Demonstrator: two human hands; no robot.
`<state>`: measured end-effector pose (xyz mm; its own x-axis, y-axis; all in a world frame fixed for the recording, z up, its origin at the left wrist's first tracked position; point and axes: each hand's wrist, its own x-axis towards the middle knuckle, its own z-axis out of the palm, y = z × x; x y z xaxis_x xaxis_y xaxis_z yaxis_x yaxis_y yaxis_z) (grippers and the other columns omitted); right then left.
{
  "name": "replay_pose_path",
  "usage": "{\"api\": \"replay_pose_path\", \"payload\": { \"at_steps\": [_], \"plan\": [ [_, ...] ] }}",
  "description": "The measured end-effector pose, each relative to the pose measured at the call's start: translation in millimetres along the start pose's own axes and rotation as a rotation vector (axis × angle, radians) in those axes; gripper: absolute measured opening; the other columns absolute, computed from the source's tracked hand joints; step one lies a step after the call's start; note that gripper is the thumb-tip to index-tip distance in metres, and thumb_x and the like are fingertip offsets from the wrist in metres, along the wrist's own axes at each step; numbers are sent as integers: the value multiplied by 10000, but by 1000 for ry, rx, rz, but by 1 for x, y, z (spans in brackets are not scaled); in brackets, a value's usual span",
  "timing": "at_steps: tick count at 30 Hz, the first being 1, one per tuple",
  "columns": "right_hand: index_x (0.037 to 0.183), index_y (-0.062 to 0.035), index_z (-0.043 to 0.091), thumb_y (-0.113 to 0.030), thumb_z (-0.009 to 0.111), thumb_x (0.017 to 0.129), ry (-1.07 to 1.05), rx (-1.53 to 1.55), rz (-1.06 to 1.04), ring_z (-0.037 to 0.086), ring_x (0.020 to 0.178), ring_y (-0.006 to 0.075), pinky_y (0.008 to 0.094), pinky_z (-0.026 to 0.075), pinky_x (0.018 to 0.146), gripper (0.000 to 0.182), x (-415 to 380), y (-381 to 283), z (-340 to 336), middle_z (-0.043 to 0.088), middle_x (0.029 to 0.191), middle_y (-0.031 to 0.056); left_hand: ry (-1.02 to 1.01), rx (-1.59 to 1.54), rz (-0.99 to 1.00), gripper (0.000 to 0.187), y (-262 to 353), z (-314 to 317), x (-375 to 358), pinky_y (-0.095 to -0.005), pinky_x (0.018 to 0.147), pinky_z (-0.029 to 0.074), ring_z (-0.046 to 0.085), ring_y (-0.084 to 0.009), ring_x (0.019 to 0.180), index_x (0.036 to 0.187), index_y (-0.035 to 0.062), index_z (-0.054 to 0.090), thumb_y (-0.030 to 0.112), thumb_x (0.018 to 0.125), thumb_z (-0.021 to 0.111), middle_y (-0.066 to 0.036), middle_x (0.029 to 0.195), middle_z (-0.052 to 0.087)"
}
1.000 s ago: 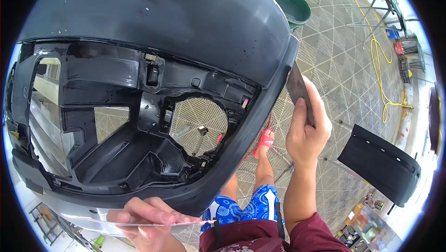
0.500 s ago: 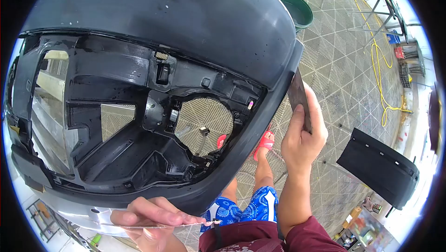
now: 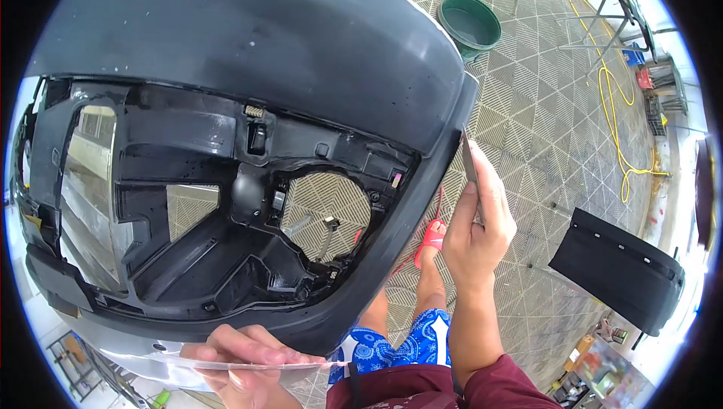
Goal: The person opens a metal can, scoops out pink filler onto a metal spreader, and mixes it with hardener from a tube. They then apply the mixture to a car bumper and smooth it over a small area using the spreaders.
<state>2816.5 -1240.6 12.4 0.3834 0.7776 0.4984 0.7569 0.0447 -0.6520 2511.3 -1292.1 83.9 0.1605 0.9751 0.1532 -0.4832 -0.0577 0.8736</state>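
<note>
My right hand (image 3: 473, 232) pinches a thin, stiff scraper (image 3: 468, 159) against the bumper (image 3: 248, 40) edge; my left hand (image 3: 241, 356) grips a flexible clear sheet (image 3: 226, 364)

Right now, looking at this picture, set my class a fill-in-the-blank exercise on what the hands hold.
1. The right hand presses a flat scraper against the bumper's ____ edge.
2. The left hand holds a thin ____ sheet.
3. The basin on the floor is ____.

Missing words: right; clear; green
</note>
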Motion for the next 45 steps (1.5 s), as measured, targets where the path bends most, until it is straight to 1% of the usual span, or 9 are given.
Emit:
{"api": "replay_pose_path", "payload": {
  "at_steps": [4,10,16,19,22,29,31,34,45],
  "plan": [
    [1302,44,638,194,508,809,-7,34,-14,681,1164,364,398,545,986,532,-4,5,-3,673,1267,242,88,89,33,490,0,-1,-5,-488,642,668,560,-302,769,1501,123,361,103,1044,537,-184,1020,481],
    [1271,52,651,190,531,774,9,64,-12,674,1159,376,421,533,1013,529,-7,27,-8,676,1244,237,162,110,27,465,-1,-11,-5,-424,655,657,530,-279,813,1479,116,419,91,1033,547,-155,1069,502],
    [1258,37,656,138,593,774,28,123,-70,671,1135,391,443,544,992,499,1,37,-3,678,1223,211,251,250,48,428,-4,8,5,-471,657,641,547,-277,882,1471,114,435,99,1050,507,-145,1301,555],
    [1247,39,663,122,614,779,74,116,-44,674,1132,398,443,543,994,478,-4,32,2,682,1230,210,285,257,34,430,-4,9,6,-477,674,636,580,-286,952,1480,115,427,121,1056,500,-133,1328,583],
    [1229,49,669,111,627,790,105,108,-35,676,1127,408,452,547,993,445,-11,25,4,688,1223,220,348,269,43,438,-9,17,7,-465,691,632,618,-297,992,1484,119,426,132,1054,510,-134,1271,615],
    [1230,63,657,113,631,794,119,161,20,679,1107,422,472,547,989,440,-11,27,-2,684,1220,228,287,338,28,472,-16,37,14,-476,695,626,657,-311,999,1495,130,407,146,1042,539,-160,1256,621],
    [1225,61,660,110,638,792,122,148,18,680,1106,422,471,548,985,437,-7,24,-1,688,1212,226,296,262,25,588,-18,37,16,-541,793,635,691,-362,1033,1527,114,346,112,995,597,-200,1303,620],
    [1215,57,666,96,651,792,119,123,28,682,1101,421,469,552,977,425,-6,16,2,696,1193,221,210,158,-16,575,-20,53,21,-523,823,626,691,-357,1025,1520,100,352,113,998,594,-194,1280,631],
    [1225,17,680,48,665,818,132,92,37,694,1069,399,464,564,947,409,-3,20,-2,704,1203,194,261,219,6,565,-21,52,14,-535,794,630,702,-354,996,1513,80,358,125,1003,596,-199,1249,647]
  ]
}}
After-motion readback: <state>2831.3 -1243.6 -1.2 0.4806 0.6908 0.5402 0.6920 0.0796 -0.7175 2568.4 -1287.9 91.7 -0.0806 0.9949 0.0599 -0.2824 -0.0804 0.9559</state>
